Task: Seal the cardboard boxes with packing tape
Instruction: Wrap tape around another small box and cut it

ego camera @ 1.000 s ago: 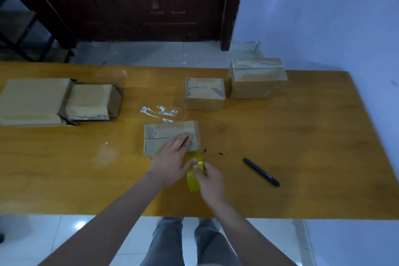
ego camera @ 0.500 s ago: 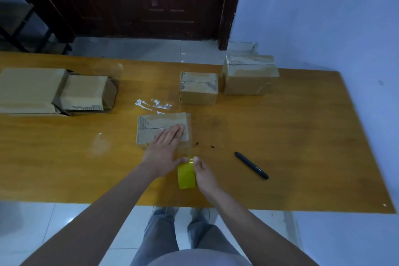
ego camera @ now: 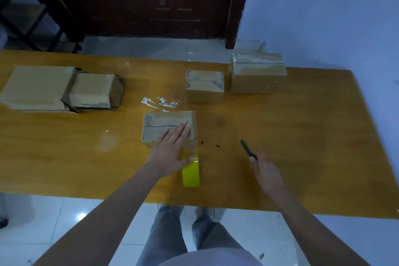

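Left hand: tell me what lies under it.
The left hand lies flat on the nearest box, its thumb by the yellow tape roll. The box's near right corner is covered.

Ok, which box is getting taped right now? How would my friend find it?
Look at the long wooden table and find the yellow tape roll near the front edge. Just behind the roll sits a small cardboard box. It is the only box with a hand on it: the left hand lies flat across its top.
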`<state>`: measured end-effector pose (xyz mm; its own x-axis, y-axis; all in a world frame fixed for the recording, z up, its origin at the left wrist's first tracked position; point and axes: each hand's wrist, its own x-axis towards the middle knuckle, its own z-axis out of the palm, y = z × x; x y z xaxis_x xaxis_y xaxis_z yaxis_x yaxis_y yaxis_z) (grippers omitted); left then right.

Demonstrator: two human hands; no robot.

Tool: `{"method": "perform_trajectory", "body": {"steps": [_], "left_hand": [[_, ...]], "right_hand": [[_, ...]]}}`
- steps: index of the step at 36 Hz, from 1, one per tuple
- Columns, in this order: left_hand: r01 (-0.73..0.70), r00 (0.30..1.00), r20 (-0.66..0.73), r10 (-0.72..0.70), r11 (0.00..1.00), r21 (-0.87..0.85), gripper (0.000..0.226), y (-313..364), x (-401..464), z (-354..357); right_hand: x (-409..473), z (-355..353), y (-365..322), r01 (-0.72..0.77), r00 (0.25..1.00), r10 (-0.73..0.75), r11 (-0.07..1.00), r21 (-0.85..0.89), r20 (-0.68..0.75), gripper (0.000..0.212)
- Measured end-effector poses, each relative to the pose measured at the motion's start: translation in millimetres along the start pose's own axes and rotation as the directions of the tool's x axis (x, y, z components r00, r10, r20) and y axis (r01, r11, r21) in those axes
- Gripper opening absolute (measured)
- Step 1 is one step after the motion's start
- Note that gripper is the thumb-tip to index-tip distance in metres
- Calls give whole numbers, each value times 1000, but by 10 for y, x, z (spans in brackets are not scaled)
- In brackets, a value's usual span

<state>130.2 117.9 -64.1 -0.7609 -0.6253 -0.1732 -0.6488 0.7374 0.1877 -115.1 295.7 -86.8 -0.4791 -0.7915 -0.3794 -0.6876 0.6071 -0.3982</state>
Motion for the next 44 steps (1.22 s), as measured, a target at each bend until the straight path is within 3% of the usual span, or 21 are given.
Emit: {"method": "perform_trajectory", "body": {"steps": [2,5,11,17,20,24,28,31,33,35,38,41,44], "left_hand": [[-5,1000,7,5,1000,15,93,0,-5,-25],[-6,1000,17,5,1000,24,93,1,-3,-28],[10,1000,13,-10,1000,12,94,16,-8,-3],[16,1000,15,-17,999,35,92,26,-13,6],[14,1000,23,-15,999,46,93,28,-14,-6],[12,999,32,-13,999,50,95,17,-7,-4],[12,1000,19,-12,1000,17,94,4,-1,19],[15,1000,27,-15,1000,1,93,7,-6,12],[18,999,34,-18,1000,1,93,9,-7,8],[14,1000,27,-14,1000,-12,93,12,-6,0],[12,1000,24,-12,1000,-2,92,15,-15,5],[17,1000,3,-17,999,29,91,33,-21,13],[11,1000,-7,-11,1000,2,90,41,-21,-3]], "right_hand": [[-81,-108,-195,184,983,-185,983,26,6,29],[-171,-154,-485,414,908,-419,903,-116,-18,30],[-120,-71,-989,497,825,-544,827,-262,-152,39],[-16,44,-1106,425,841,-502,843,-330,-201,8],[-18,30,-981,356,887,-430,868,-346,-166,15],[56,15,-651,127,985,-155,948,-293,-72,31],[95,150,-391,-44,997,26,961,-274,-69,29],[94,278,-438,-81,987,32,948,-307,-160,34],[75,311,-615,32,984,-55,990,-139,-170,38],[59,317,-854,145,988,-134,972,186,-72,39],[72,361,-1168,33,979,-148,798,601,143,30],[128,442,-1323,-81,964,-125,699,711,233,25],[162,511,-1348,-97,972,-94,671,735,214,21]]}}
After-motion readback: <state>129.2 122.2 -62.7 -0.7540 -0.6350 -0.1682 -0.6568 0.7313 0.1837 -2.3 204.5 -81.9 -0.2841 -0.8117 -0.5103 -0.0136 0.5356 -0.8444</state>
